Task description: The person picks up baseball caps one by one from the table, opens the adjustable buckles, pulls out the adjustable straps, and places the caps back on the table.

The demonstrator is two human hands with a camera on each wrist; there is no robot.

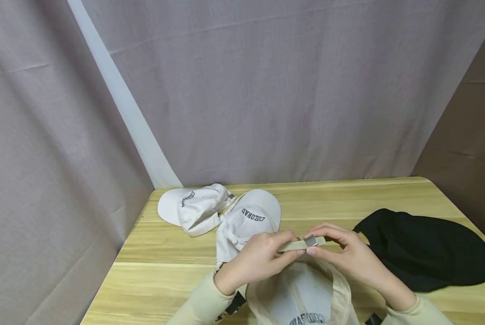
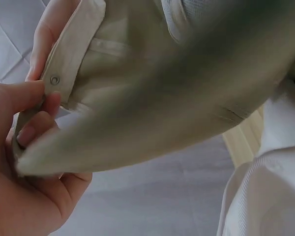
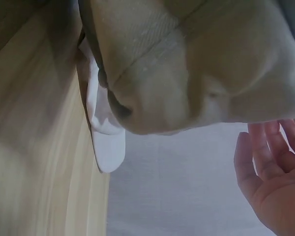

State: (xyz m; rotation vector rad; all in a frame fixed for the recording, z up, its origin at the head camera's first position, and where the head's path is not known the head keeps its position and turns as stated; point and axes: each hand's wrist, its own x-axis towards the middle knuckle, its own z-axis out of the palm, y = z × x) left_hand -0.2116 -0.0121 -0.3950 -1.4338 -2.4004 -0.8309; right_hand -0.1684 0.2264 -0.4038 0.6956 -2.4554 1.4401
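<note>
A beige cap (image 1: 341, 295) hangs between both hands at the front of the table, its opening facing up and lettering visible at the bottom. Its back strap (image 1: 292, 246) runs across the top and carries a metal buckle (image 1: 311, 241). My left hand (image 1: 256, 255) pinches the strap left of the buckle between thumb and fingers. At the buckle end, my right hand (image 1: 348, 257) pinches the strap between thumb and fingertips. In the left wrist view a small metal eyelet (image 2: 54, 80) shows on the band. The cap hides the right fingertips in the right wrist view.
Two white caps with dark lettering lie at the back left, one (image 1: 203, 210) farther left and the other (image 1: 252, 216) just beyond my left hand. A black cap (image 1: 425, 250) lies to the right on the wooden table (image 1: 153, 271). Grey curtains (image 1: 266, 90) stand behind.
</note>
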